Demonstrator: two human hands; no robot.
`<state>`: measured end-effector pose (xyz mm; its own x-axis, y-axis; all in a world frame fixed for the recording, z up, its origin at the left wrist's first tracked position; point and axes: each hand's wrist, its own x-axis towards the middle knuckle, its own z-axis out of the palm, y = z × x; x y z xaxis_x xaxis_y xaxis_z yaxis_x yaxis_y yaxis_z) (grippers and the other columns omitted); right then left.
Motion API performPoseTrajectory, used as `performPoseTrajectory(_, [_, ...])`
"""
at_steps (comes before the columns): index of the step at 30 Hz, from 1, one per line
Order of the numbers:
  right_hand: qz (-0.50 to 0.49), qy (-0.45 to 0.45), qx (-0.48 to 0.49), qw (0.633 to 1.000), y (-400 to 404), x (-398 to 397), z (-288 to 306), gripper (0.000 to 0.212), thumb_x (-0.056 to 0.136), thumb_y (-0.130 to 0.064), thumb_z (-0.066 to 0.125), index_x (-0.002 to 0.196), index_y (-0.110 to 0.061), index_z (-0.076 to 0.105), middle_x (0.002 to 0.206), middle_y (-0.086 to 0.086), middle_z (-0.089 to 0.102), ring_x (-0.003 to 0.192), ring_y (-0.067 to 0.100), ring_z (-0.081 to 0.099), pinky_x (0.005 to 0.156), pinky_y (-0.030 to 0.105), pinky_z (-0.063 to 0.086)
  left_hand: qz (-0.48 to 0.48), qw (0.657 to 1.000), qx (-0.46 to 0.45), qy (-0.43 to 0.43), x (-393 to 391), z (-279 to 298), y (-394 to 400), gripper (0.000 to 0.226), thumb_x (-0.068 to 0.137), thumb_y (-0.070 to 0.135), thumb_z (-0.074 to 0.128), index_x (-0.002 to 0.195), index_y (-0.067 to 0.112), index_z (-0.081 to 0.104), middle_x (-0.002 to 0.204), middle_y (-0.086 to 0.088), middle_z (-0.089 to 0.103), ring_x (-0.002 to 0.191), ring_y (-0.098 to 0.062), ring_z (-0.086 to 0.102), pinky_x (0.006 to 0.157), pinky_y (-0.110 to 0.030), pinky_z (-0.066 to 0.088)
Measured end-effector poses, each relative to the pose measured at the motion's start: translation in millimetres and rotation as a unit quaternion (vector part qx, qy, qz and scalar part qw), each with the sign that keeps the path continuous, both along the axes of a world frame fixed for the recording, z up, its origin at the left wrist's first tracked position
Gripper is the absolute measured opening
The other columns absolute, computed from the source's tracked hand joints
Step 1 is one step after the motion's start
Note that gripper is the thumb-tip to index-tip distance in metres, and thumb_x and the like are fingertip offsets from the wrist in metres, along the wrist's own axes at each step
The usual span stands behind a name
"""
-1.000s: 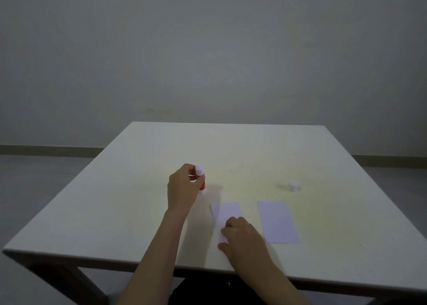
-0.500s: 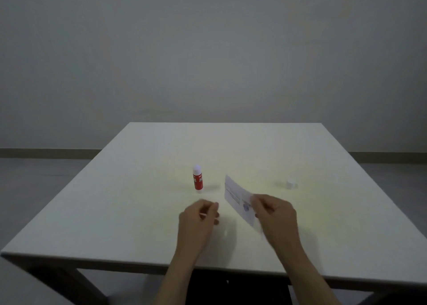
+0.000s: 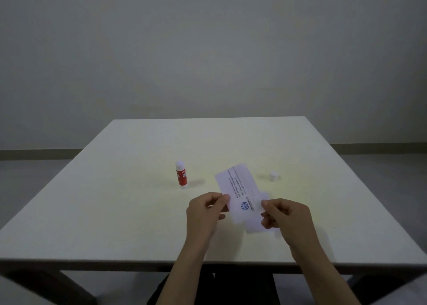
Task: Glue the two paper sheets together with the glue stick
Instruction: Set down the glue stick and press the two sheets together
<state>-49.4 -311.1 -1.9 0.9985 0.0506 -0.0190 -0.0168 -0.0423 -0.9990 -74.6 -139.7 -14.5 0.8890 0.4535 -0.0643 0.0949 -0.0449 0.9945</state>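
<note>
A printed paper sheet [image 3: 238,187] with black text and a blue round logo is held tilted just above the table. My left hand [image 3: 205,209] pinches its left edge and my right hand [image 3: 283,213] pinches its right edge. Under it the second, plain white sheet [image 3: 255,225] lies flat on the table, mostly covered, with its lower right part showing. The red glue stick [image 3: 181,175] stands upright to the left of the sheets, its white tip exposed. Its white cap [image 3: 273,176] stands apart on the right.
The white table [image 3: 115,212] fills the lower view; its near edge runs just below my forearms. A bare grey wall and a dark baseboard lie behind it.
My left hand set the glue stick down upright and came to the sheet. My right hand lifted and flipped the left sheet and carried it right, over the second sheet. Both hands now hold it.
</note>
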Motion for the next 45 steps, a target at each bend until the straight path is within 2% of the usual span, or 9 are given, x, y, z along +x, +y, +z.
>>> performPoseTrajectory(5, [0.039,0.033,-0.060,0.997,-25,7,-4,0.020,0.083,-0.004,0.065,0.065,-0.008,0.071,0.048,0.005,0.068,0.043,0.017,0.063,0.045,0.023,0.054,0.000,1.000,0.006,0.005,12,3,-16,0.011,0.077,0.018,0.073,0.066,0.020,0.072,0.070,0.008,0.077,0.062,-0.008,0.072,0.049,-0.010,0.046])
performPoseTrajectory(11, [0.072,0.057,-0.128,0.988,-42,23,-5,0.021,0.077,-0.004,0.071,0.057,-0.007,0.067,0.040,0.000,0.059,0.037,0.012,0.050,0.042,0.022,0.042,-0.015,0.998,0.051,0.025,18,-4,-23,0.010,0.071,0.018,0.078,0.063,0.015,0.073,0.063,0.005,0.076,0.057,-0.008,0.072,0.052,-0.005,0.046])
performPoseTrajectory(15, [0.063,0.065,-0.175,0.980,-40,26,-16,0.026,0.074,-0.007,0.074,0.051,-0.010,0.062,0.032,-0.005,0.051,0.029,0.006,0.041,0.033,0.014,0.031,-0.023,0.993,0.101,0.051,23,-9,-24,0.014,0.070,0.017,0.079,0.059,0.020,0.071,0.059,0.008,0.073,0.054,-0.007,0.070,0.057,-0.016,0.050])
performPoseTrajectory(21, [0.061,0.042,-0.241,0.968,-38,28,-25,0.025,0.071,-0.011,0.076,0.052,-0.010,0.061,0.029,-0.007,0.050,0.028,0.003,0.041,0.037,0.014,0.036,-0.031,0.986,0.150,0.063,28,-15,-24,0.020,0.068,0.019,0.079,0.052,0.025,0.068,0.049,0.013,0.068,0.054,-0.008,0.068,0.066,-0.027,0.053])
performPoseTrajectory(26, [0.054,0.033,-0.274,0.960,-37,29,-27,0.021,0.071,-0.011,0.076,0.055,-0.006,0.063,0.029,-0.009,0.052,0.027,0.001,0.044,0.044,0.020,0.040,-0.035,0.980,0.182,0.070,29,-16,-26,0.017,0.069,0.020,0.078,0.055,0.024,0.069,0.054,0.010,0.069,0.057,-0.009,0.069,0.066,-0.027,0.053])
performPoseTrajectory(32, [0.061,0.013,-0.313,0.948,-35,29,-26,0.023,0.071,-0.008,0.074,0.054,-0.008,0.059,0.032,-0.008,0.050,0.026,0.001,0.047,0.038,0.009,0.038,-0.037,0.975,0.205,0.077,32,-21,-26,0.017,0.069,0.021,0.078,0.055,0.024,0.067,0.055,0.012,0.069,0.056,-0.007,0.069,0.064,-0.026,0.053])
performPoseTrajectory(38, [0.076,0.013,-0.362,0.929,-30,28,-22,0.032,0.072,-0.005,0.070,0.056,-0.013,0.043,0.053,-0.001,0.048,0.047,0.018,0.048,0.051,0.028,0.039,-0.027,0.958,0.276,0.073,33,-26,-30,0.018,0.068,0.023,0.076,0.057,0.022,0.062,0.058,0.013,0.064,0.063,-0.011,0.064,0.057,-0.026,0.046])
performPoseTrajectory(42, [0.076,0.022,-0.336,0.939,-32,29,-24,0.041,0.072,-0.002,0.070,0.060,-0.015,0.033,0.063,0.006,0.044,0.045,0.023,0.041,0.036,0.021,0.034,-0.017,0.946,0.319,0.060,34,-30,-30,0.035,0.068,0.025,0.078,0.059,0.025,0.043,0.062,0.009,0.055,0.063,-0.014,0.054,0.054,-0.025,0.039])
performPoseTrajectory(45, [0.084,0.022,-0.336,0.938,-32,33,-26,0.041,0.072,-0.002,0.070,0.062,-0.015,0.032,0.066,0.009,0.045,0.045,0.022,0.040,0.031,0.016,0.030,-0.063,0.947,0.314,0.018,32,-28,-26,0.021,0.074,0.028,0.074,0.083,0.024,0.056,0.088,0.005,0.060,0.083,-0.014,0.057,0.071,-0.028,0.047])
